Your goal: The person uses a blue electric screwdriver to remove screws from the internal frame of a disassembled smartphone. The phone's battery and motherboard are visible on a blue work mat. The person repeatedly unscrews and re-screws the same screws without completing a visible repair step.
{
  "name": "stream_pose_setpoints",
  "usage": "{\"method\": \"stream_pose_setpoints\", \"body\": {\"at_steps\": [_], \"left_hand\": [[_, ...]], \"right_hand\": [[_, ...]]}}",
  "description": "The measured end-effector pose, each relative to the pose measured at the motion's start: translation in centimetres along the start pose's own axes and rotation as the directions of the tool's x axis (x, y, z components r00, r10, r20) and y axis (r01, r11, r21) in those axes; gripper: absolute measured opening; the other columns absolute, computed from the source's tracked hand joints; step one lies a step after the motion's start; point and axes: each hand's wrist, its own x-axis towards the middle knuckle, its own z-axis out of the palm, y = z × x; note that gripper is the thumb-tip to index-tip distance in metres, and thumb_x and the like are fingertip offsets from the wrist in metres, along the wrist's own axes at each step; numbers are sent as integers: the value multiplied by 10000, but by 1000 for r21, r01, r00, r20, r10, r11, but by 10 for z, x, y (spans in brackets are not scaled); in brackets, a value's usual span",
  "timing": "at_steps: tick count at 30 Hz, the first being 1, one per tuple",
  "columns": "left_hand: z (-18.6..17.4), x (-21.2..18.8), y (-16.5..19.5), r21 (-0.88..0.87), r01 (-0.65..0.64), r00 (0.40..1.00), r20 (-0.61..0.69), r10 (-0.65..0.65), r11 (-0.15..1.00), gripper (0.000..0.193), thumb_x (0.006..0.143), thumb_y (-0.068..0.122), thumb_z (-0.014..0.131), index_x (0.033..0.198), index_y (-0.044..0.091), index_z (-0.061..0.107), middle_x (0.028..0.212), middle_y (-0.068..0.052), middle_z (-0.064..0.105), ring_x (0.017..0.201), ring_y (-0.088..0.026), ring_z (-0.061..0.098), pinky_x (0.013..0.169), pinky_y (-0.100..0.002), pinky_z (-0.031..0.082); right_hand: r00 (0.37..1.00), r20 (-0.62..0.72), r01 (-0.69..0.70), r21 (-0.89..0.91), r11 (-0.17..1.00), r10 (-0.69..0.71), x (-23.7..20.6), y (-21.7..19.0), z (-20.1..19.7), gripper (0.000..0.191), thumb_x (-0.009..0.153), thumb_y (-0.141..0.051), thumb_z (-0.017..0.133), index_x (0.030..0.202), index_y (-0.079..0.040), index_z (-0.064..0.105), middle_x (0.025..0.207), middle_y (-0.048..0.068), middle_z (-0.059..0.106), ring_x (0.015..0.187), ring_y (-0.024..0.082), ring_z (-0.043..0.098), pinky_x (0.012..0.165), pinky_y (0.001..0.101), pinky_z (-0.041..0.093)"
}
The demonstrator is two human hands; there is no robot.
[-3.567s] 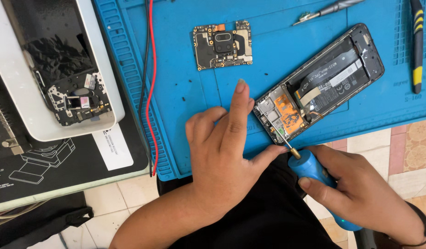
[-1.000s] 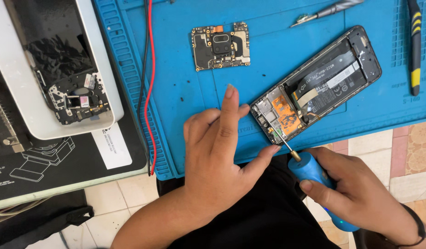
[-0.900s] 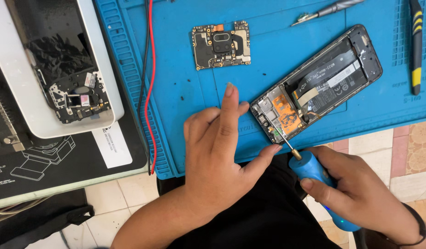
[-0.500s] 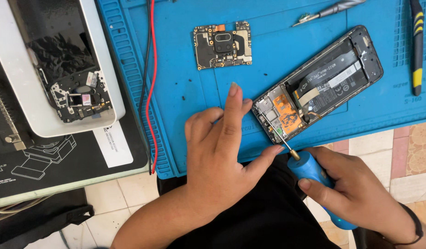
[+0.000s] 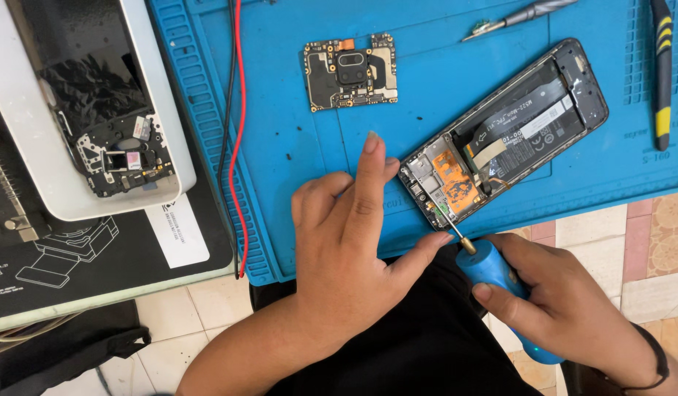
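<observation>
Little has moved since the earlier frames: the phone (image 5: 504, 136) lies at the same slant near the mat's (image 5: 295, 154) front edge, and both hands keep their places, so the work at that one spot at the phone's lower end appears to go on. Left hand (image 5: 353, 242) lies spread on the mat, fingers reaching to the phone's lower end, thumb beside the bit. Right hand (image 5: 566, 308) is wrapped around the blue screwdriver (image 5: 493, 268); its tip sits at the phone's lower corner, probably in a screw, though that is too small to tell. A loose board (image 5: 350, 71) lies mid-mat. At the desk's left edge, a white tray (image 5: 38, 139) holds a dark panel and small black parts.
</observation>
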Motion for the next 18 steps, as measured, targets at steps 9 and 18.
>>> {"method": "stream_pose_setpoints", "body": {"at_steps": [9,18], "left_hand": [[0,1,3,5,6,1000,4,-6,1000,1075,835,405,915,1587,-20,273,1364,-79,668,1142,-219,535,1065,-414,355],[0,5,5,6,4,1000,-4,-4,1000,1075,844,401,916,1586,-23,264,1366,-85,663,1149,-219,535,1064,-416,356]], "right_hand": [[997,-14,81,-3,997,-81,0,2,-2,567,815,-319,744,1288,-24,640,674,45,654,579,164,638,503,309,519],[1000,15,-23,9,1000,23,-4,0,-8,579,801,-306,739,1299,-27,645,654,64,625,575,174,599,504,329,485]]}}
